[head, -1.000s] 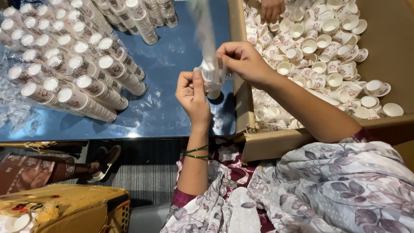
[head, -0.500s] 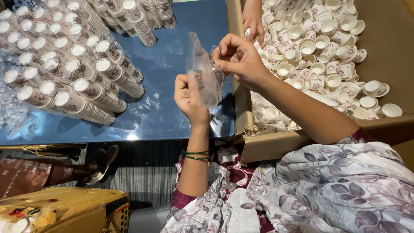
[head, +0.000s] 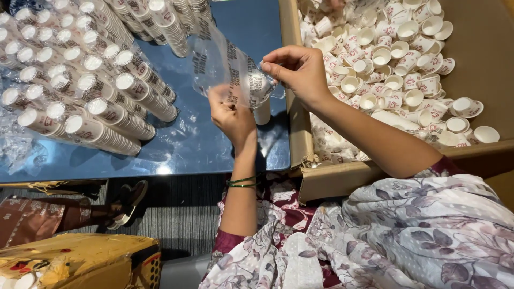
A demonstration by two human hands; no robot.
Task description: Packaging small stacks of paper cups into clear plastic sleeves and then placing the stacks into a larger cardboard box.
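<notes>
both hands pinch clear sleeve (head: 225, 67) | left hand (head: 233, 115) | right hand (head: 300, 69) | cup stack (head: 261, 104) seemingly inside

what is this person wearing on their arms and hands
Both hands are bare: no gloves or rings that I can make out. The left hand has thin green bangles at the wrist. Both forearms are uncovered. The sleeves end near the elbow, in a maroon fabric with a pale grey floral print.

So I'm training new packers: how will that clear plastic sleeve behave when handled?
Probably floppy: the clear plastic sleeve sags and creases between the left hand and right hand. Likely very light, and perhaps slippery, given its glossy film.
</notes>
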